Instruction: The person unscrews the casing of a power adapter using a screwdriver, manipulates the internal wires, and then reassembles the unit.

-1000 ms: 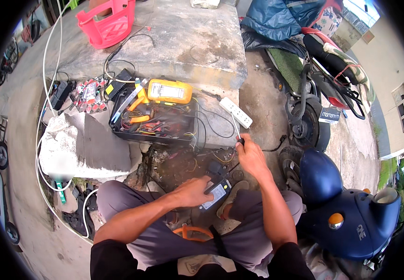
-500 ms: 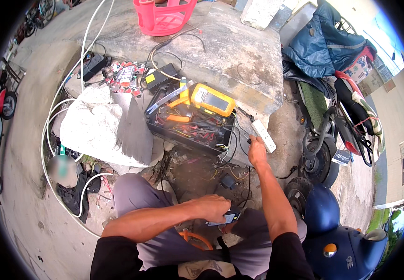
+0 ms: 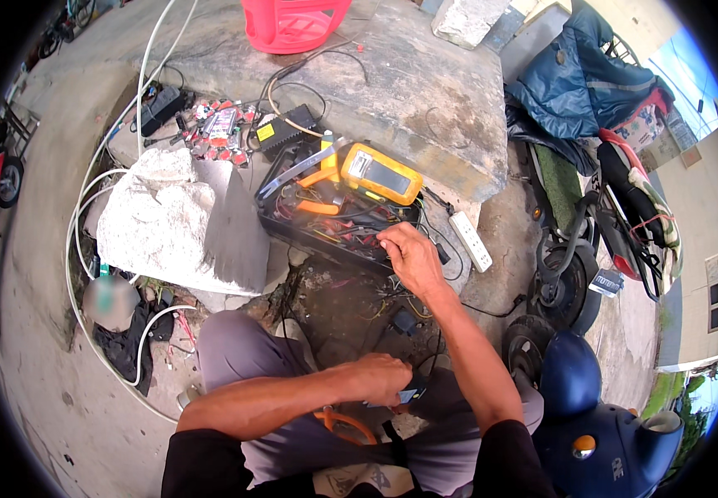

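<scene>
My left hand point(image 3: 377, 378) is closed on a small dark box with a pale label point(image 3: 409, 395), low between my knees; most of the box is hidden beneath the hand. My right hand point(image 3: 413, 256) hovers at the right front edge of a black toolbox point(image 3: 309, 240), its thumb and fingers drawn together. Whatever they pinch, if anything, is too small to make out. Red and dark leads, an orange-handled tool point(image 3: 318, 207) and other tools fill the toolbox. A yellow multimeter point(image 3: 415, 187) rests on its far right rim. Right of my hand lies a white power strip point(image 3: 470, 241).
A white stone block point(image 3: 160, 224) stands left of the toolbox. Behind are a black adapter point(image 3: 288, 131), a heap of small parts point(image 3: 222, 129) and a pink plastic stool point(image 3: 296, 29) on a concrete ledge. A blue scooter point(image 3: 608, 432) stands close at my right.
My right hand has left the power strip and moved left to the toolbox's edge. My left hand stays low with the dark box, now covering more of it.
</scene>
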